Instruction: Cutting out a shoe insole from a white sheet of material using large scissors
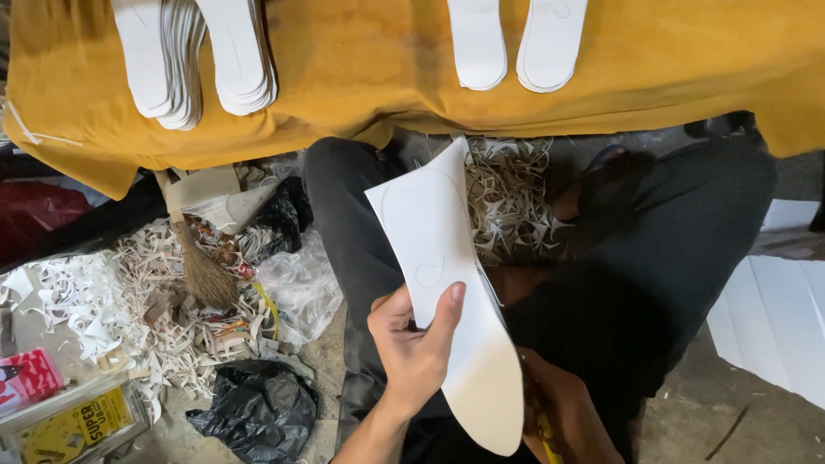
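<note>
The mustard-yellow cloth (pixel 387 77) covers the table across the top of the view. On it lie two fanned stacks of white sole-shaped cutouts (pixel 193 56) at the left and a pair of single white sole cutouts (pixel 516 39) at the right. Below the cloth, the floor (pixel 730 421) carries a heap of pale curled paper trimmings (pixel 129 301), flat white sheets (pixel 773 318) at the right edge, a crumpled black plastic bag (pixel 258 408), a clear plastic bag (pixel 301 283) and a small straw brush (pixel 202 271).

You sit with dark-trousered legs over the trimmings. Your left hand (pixel 417 344) holds the white card sheet with a pencilled sole outline (pixel 438 258) above your lap. The left grip is clamped on the sheet, thumb on the near face and fingers behind. The lower end of the sheet is already rounded to a toe shape; the upper end remains square-cornered.

Your right hand (pixel 563 412) sits low behind the sheet's lower edge, around something yellow that is mostly hidden. Whether this grip is closed or apart cannot be told.

Judged from the part-trimmed outline, the step in hand is cutting the sole shape free. The next move appears to call for a steady hold, with the sheet turned so the uncut line meets the tool.
</note>
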